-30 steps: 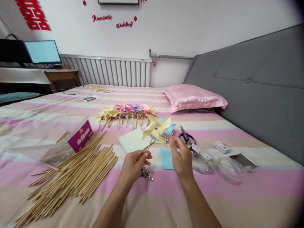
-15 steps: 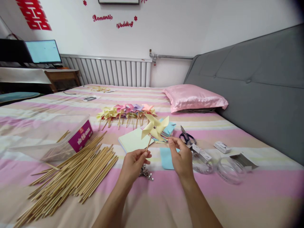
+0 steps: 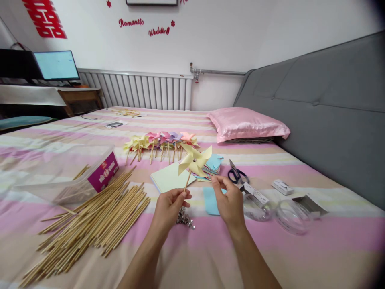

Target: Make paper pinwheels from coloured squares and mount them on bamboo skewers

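Observation:
My left hand (image 3: 171,204) pinches the lower end of a thin wooden stick that carries a pale yellow paper pinwheel (image 3: 194,160), held upright above the bed. My right hand (image 3: 230,200) hovers just right of and below the pinwheel. Its fingers are curled with thumb and forefinger close together, and nothing shows between them. A small heap of metal pins (image 3: 185,220) lies under my left hand. A blue paper square (image 3: 209,200) lies between my hands, with a stack of pale yellow paper (image 3: 168,178) behind it.
A large pile of wooden sticks (image 3: 96,220) and a clear plastic box (image 3: 69,172) lie left. A row of finished pinwheels (image 3: 162,140) lies farther back. Scissors (image 3: 236,173) and clear tape rolls (image 3: 288,216) lie right, with a pink pillow (image 3: 246,124) and grey headboard (image 3: 331,112) beyond.
The pinwheel has shifted slightly up and left and its blades have turned. My right hand's fingertips have come away from the blade edge.

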A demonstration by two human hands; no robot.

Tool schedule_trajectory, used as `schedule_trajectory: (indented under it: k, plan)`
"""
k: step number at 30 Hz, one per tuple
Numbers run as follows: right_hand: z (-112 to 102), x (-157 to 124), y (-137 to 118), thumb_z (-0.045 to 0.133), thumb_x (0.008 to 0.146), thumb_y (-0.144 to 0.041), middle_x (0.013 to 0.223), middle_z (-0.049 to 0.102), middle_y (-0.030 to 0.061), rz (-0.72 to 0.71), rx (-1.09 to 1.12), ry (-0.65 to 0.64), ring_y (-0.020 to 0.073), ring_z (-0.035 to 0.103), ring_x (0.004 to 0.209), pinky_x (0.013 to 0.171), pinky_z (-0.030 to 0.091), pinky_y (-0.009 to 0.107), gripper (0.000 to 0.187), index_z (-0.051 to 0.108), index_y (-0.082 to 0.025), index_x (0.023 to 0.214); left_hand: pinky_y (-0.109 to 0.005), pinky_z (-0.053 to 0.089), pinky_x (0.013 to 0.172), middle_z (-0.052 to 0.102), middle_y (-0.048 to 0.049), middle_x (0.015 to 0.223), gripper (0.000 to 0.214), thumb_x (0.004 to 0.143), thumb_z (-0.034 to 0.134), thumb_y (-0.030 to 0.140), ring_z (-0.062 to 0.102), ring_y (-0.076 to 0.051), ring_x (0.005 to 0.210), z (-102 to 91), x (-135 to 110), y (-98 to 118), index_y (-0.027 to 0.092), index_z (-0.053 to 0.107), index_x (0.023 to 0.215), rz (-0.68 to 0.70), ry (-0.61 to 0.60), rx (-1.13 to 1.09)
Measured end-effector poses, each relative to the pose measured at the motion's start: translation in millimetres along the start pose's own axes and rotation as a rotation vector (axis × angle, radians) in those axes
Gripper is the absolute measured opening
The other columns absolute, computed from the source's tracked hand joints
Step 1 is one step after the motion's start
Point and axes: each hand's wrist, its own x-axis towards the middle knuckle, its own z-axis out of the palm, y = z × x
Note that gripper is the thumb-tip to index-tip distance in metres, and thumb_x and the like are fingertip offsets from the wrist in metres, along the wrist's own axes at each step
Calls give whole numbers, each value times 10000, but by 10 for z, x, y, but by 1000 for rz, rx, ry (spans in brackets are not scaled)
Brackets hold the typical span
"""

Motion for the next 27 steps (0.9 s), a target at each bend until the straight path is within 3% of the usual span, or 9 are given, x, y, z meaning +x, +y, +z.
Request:
schedule_trajectory:
  k: [27]
  plan:
    - [27,-14,20,526,797,-356,736,704,50,-68,-8,-80,204,640,694,685,486,312,225,654,-185,725,-298,490,652,708,-118,811,377,667,673,445,630,-173,627,13,-2,11,105,682,831,-2,9,-14]
